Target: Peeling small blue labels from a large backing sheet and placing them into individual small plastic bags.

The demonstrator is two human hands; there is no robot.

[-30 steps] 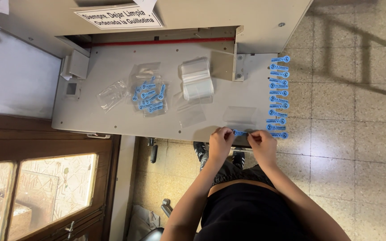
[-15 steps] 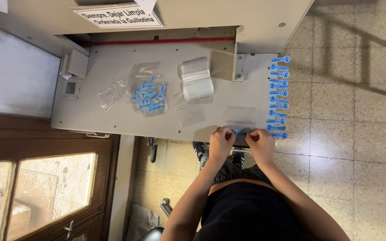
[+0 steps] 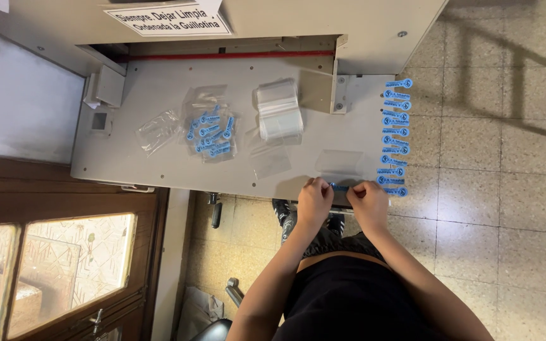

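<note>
The blue piece sits at the near edge of the grey bench, pinched between the left hand and right hand. A row of blue pieces lines the bench's right edge.

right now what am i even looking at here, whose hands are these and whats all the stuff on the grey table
This is one view from above, from a camera worn on a person's head. The two bare hands belong to that person: the left hand and right hand pinch a small blue piece between them at the near edge of a grey metal table. On the table lie a bag of blue pieces, a stack of clear bags and an empty clear bag. A row of blue pieces lines the table's right edge.
</note>
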